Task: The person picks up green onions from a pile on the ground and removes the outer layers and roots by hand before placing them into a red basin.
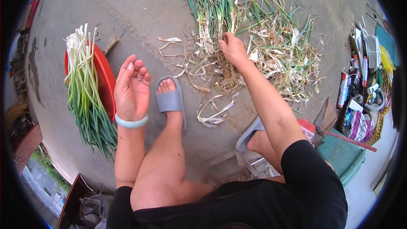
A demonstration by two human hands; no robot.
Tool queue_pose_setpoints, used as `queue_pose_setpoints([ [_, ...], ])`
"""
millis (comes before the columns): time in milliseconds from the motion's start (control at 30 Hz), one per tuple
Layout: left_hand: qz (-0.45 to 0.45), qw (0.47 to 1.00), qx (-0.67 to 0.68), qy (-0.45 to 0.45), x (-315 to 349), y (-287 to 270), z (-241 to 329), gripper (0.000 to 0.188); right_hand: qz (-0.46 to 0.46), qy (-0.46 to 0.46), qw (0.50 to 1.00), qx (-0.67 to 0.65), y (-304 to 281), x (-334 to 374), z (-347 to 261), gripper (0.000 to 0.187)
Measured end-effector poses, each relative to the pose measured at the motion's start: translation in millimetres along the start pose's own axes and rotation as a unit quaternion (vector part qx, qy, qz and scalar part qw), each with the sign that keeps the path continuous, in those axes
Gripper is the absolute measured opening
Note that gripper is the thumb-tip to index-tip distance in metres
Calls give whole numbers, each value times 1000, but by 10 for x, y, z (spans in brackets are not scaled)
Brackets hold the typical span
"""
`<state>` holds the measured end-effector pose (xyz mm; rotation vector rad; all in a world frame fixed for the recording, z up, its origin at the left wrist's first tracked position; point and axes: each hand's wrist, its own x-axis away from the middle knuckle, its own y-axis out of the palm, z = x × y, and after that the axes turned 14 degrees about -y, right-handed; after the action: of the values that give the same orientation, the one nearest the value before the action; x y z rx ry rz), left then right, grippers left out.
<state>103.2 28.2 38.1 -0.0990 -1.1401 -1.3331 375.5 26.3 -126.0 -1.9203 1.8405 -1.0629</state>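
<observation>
While the person sits low over a concrete floor (140, 12), the right hand (232, 48) reaches forward into a pile of uncleaned green onions (214, 0), its fingers curled shut around the stalks just above their roots. Around that hand lies a heap of dry husks and trimmed leaves (280, 55), spread to the right of the pile and touching it. The left hand (131, 87) hovers palm up with fingers loosely spread and holds nothing; a pale green bangle (131, 122) circles its wrist and a ring shows on one finger. Just beside this hand, to its left, a red basket (106, 80) carries a bundle of cleaned green onions (85, 93), white ends pointing away and green tips hanging over the near rim. Both feet wear grey slippers (170, 101), planted between the basket and the heap. Off to the far right, a clutter of bottles and packets (360, 85) lies well apart.
</observation>
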Motion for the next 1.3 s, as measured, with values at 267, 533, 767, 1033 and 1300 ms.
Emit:
queue_pose_setpoints([
  [267,-5,999,-46,-23,-207,70,-131,26,-50,-18,998,16,-48,-72,30,35],
  [533,-32,893,-431,-128,-805,347,-662,33,-6,-87,995,-46,-251,413,-501,25],
  [767,1,845,-535,-16,-1098,367,-946,25,-1,-146,989,-20,-141,564,-651,26],
  [1033,-57,861,-504,-42,-961,375,-938,16,0,85,963,-257,104,631,148,61],
  [1300,-170,900,-402,-19,-793,501,-788,19,-146,153,811,-545,249,684,11,63],
])
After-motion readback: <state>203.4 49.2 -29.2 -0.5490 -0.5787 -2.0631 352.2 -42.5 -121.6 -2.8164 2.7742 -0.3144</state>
